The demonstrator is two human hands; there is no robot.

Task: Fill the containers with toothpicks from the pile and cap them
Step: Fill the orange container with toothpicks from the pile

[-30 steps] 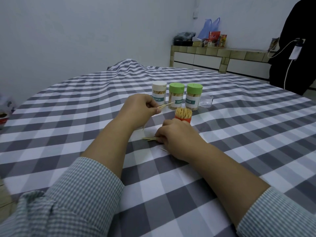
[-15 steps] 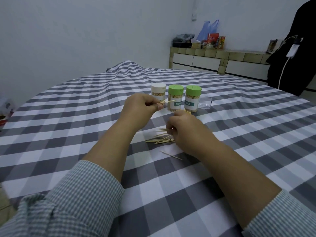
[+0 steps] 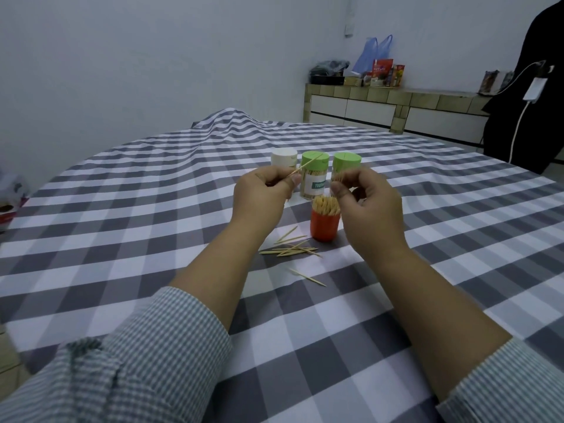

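Note:
An open orange container (image 3: 325,228), packed with upright toothpicks, stands on the checked cloth between my hands. My left hand (image 3: 262,195) pinches a single toothpick (image 3: 305,167) that slants up to the right. Raised just above the orange container, my right hand (image 3: 367,198) has its thumb and forefinger pinched on what look like a few toothpicks. A small pile of loose toothpicks (image 3: 291,248) lies in front of the container, with one stray toothpick (image 3: 308,276) nearer me. Behind stand three capped containers: one with a white cap (image 3: 283,156) and two with green caps (image 3: 315,161) (image 3: 347,160).
The grey-and-white checked tablecloth (image 3: 152,239) covers the whole table and bulges at the far end. A tiled cabinet (image 3: 381,108) with bags on it lines the back wall. A dark figure (image 3: 531,102) with a white charger stands at far right.
My right hand has lifted from the loose pile to above the orange container, uncovering it. My left hand has stayed raised with its toothpick.

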